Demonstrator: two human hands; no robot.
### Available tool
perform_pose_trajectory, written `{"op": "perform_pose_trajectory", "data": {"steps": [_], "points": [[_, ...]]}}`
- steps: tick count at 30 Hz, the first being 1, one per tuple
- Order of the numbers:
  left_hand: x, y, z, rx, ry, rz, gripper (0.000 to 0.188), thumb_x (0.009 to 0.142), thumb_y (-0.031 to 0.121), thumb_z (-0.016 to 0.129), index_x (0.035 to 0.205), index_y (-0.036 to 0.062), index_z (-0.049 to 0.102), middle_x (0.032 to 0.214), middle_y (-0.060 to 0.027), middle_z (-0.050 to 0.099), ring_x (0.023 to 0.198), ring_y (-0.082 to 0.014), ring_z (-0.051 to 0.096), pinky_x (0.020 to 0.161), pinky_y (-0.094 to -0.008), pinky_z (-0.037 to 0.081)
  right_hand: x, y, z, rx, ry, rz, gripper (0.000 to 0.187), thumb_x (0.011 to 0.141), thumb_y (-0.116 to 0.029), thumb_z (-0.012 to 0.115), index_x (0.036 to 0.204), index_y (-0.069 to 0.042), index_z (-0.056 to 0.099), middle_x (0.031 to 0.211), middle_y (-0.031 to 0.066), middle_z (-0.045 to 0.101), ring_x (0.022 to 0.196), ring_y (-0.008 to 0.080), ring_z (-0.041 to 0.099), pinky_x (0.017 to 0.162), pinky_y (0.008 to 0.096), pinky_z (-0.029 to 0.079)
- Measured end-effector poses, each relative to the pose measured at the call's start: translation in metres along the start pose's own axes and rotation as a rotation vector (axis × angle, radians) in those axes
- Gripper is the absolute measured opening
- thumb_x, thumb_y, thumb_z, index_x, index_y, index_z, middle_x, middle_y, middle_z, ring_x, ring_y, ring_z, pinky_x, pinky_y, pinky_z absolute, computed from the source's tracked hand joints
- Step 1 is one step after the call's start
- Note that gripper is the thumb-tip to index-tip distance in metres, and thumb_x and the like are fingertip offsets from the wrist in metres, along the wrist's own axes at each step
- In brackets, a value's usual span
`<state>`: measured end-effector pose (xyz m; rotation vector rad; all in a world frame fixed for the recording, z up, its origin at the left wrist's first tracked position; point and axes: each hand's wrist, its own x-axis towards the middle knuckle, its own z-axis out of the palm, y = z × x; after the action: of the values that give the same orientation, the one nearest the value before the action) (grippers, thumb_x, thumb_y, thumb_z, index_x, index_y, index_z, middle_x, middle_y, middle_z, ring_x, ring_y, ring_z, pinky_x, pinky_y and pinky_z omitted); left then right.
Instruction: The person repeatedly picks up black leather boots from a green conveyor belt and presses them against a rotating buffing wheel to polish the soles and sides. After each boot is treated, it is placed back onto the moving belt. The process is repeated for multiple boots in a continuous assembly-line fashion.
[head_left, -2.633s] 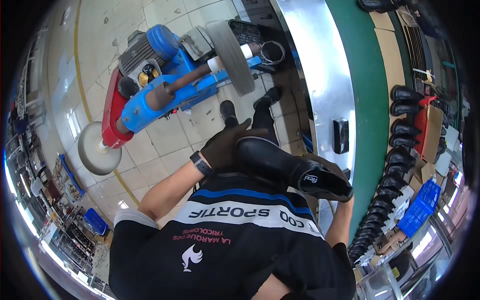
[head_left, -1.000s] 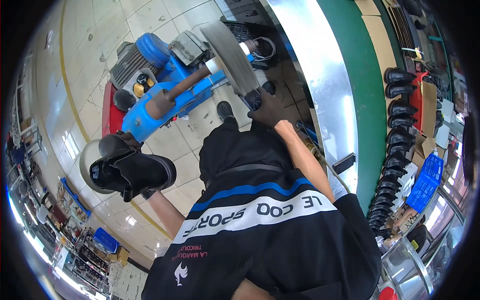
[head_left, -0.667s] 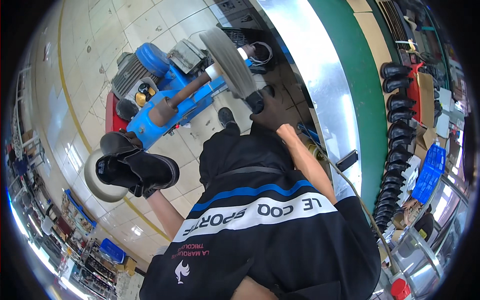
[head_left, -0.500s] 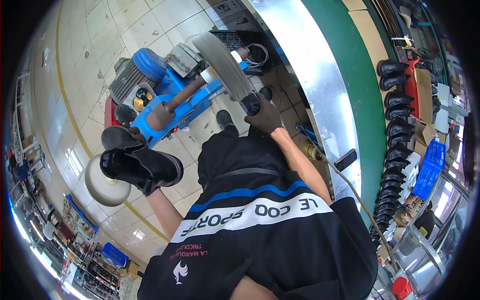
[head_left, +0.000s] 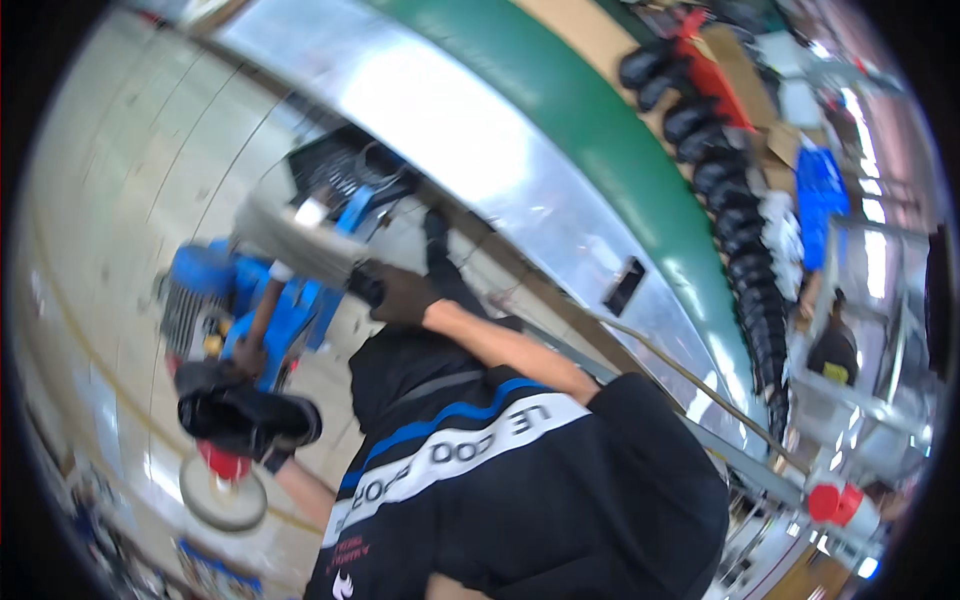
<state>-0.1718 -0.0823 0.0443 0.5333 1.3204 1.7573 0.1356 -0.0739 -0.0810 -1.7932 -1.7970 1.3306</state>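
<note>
A: What lay around the person?
B: A pale tiled floor (head_left: pixel 110 190) on the left, and a long desk (head_left: pixel 480 130) with a shiny metal face and a green top curving across the upper right. A row of black shoes (head_left: pixel 735 210) ran along its far side, next to a blue crate (head_left: pixel 822 190); what the crate held was too blurred to tell.

A: And the big thing on the floor?
B: A blue machine (head_left: pixel 250 305) with a wide pale wheel (head_left: pixel 295 240) at its near end.

A: Where were the hands?
B: The right hand (head_left: pixel 400 295), in a dark glove, was stretched forward with the arm nearly straight, right at the wheel. Whether it gripped anything I couldn't tell, the blur was too strong. The left hand (head_left: pixel 270 440) was low on the left, closed on a black shoe (head_left: pixel 245 415) held sideways in front of the machine, above a round pale disc (head_left: pixel 222 492) on the floor.
</note>
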Motion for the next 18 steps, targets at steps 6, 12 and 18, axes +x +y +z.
{"op": "perform_pose_trajectory", "data": {"steps": [6,12,18], "points": [[-0.018,-0.021,0.038,0.360,-0.079,0.103,0.062,0.100,0.044,0.037,0.143,-0.0006,0.038,0.136,-0.0242,0.050,0.118,-0.0363,0.056,0.106,-0.0463,0.045,0.011,0.072,-0.131,0.257,0.600,0.232,0.069,0.061,-0.030,0.080,0.122,-0.008,0.056,0.102,0.0203,0.068,0.097,0.0379,0.065,0.086,0.0445,0.052],[-0.009,-0.023,0.127,0.343,-0.252,0.109,0.051,0.099,0.032,0.045,0.137,-0.0029,0.046,0.132,-0.0221,0.055,0.113,-0.0323,0.060,0.101,-0.0429,0.050,-0.029,0.191,-0.212,-0.292,0.520,0.556,0.075,0.061,-0.035,0.078,0.126,-0.005,0.055,0.117,0.0203,0.057,0.105,0.0362,0.061,0.089,0.0448,0.052],[-0.034,-0.056,0.202,0.814,-0.475,0.407,0.051,0.086,0.012,0.068,0.132,-0.0033,0.050,0.131,-0.0197,0.056,0.117,-0.0283,0.058,0.102,-0.0407,0.048,-0.049,0.175,-0.205,-0.442,0.494,0.456,0.089,0.058,-0.026,0.082,0.136,-0.004,0.046,0.129,0.0227,0.051,0.120,0.0379,0.051,0.102,0.0466,0.044]]}}
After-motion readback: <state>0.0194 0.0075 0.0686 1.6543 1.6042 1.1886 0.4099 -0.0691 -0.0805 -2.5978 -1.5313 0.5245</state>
